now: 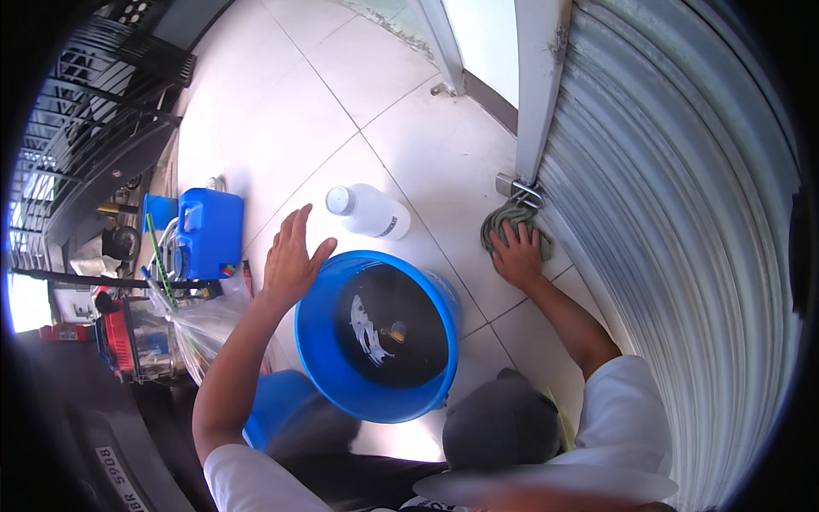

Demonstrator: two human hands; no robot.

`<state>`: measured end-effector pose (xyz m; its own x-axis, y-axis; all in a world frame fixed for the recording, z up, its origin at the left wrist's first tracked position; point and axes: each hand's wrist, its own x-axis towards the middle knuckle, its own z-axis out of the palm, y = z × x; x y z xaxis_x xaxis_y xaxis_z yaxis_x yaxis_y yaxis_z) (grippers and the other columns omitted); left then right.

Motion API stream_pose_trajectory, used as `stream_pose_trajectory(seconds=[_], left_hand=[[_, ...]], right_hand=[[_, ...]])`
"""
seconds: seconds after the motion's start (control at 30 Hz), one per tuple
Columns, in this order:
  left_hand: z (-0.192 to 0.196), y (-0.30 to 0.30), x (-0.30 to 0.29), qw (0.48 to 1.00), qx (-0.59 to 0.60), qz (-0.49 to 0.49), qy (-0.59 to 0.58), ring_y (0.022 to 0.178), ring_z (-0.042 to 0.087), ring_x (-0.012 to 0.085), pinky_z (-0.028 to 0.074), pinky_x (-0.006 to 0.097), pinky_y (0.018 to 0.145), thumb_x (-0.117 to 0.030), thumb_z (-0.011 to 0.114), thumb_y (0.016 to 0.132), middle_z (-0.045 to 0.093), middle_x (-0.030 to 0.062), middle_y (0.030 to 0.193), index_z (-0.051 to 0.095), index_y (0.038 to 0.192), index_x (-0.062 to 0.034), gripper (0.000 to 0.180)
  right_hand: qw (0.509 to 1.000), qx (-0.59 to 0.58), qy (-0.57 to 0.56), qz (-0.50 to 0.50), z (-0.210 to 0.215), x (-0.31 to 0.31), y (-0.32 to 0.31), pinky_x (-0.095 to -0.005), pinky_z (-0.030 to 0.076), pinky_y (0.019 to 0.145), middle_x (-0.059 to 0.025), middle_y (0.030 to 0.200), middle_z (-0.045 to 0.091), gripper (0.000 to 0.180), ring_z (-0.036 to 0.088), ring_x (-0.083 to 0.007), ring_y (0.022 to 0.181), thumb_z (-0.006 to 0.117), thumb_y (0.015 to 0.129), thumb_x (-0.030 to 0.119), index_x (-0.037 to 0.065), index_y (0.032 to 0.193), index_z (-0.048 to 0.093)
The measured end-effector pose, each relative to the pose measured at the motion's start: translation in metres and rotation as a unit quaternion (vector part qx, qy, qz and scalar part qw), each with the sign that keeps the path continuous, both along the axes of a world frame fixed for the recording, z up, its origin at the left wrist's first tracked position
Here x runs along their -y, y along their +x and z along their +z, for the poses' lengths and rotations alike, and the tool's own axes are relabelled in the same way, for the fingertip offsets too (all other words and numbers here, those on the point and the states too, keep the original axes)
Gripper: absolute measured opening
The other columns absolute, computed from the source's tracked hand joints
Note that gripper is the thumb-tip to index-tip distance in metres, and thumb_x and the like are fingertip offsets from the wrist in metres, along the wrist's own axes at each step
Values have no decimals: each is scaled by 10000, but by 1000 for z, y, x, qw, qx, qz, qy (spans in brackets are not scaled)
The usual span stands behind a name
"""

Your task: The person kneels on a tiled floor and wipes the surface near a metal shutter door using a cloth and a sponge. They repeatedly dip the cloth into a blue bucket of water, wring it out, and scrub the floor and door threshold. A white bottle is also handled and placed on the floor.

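My right hand [517, 256] presses down on a bunched grey-green cloth [495, 224] on the tiles, its fingers bent over the folds. The cloth lies at the foot of the metal shutter, just below a padlock [519, 189]. My left hand [288, 263] hangs beside the far left rim of a blue bucket [309, 341], fingers apart and nothing in them. Dark water [409, 299] with a white reflection fills part of that bucket. Beyond its rim, a white bottle [375, 213] with a grey cap is nearest to my left hand.
A ribbed roller shutter [674, 213] curves along the right side. On the left are a blue jerrycan [209, 235], a clear plastic bag [209, 328], a red crate [118, 341] and a black metal gate [77, 128]. Large pale tiles [290, 111] cover the floor.
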<state>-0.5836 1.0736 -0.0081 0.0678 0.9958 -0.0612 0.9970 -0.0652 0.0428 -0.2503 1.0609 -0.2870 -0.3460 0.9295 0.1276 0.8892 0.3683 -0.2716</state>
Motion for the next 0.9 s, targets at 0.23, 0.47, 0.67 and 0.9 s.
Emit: stream_pose_trajectory(seconds=[0.23, 0.47, 0.67, 0.9], left_hand=[[-4, 0, -46, 998, 53, -18, -12, 1185, 437, 393, 380, 440, 987, -315, 737, 695, 371, 217, 1346, 318, 1364, -117, 813], [-38, 12, -85, 986, 46, -57, -147, 987, 555, 328, 459, 397, 870, -165, 722, 678, 546, 176, 1070, 545, 1144, -96, 504], [-43, -14, -98, 987, 84, -46, -125, 916, 575, 336, 487, 396, 807, -133, 685, 676, 558, 199, 1002, 559, 1073, -77, 421], [-59, -114, -118, 990, 134, 8, -44, 857, 614, 341, 504, 379, 782, -197, 701, 606, 617, 206, 935, 580, 1022, -59, 455]], right_hand=[[978, -201, 54, 26, 82, 25, -8, -501, 333, 922, -121, 1127, 528, 370, 455, -313, 1085, 632, 781, 347, 108, 1062, 599], [803, -498, -326, 31, 186, 39, -69, -320, 443, 658, -104, 809, 560, 304, 546, -207, 733, 682, 701, 229, 28, 896, 563], [786, -485, -381, -52, 210, 6, -95, -282, 440, 572, -69, 684, 557, 226, 542, -159, 630, 602, 597, -19, 9, 811, 537], [798, -463, -383, -45, 214, -44, -109, -243, 427, 530, -55, 686, 571, 239, 525, -104, 603, 578, 577, -80, -20, 806, 555]])
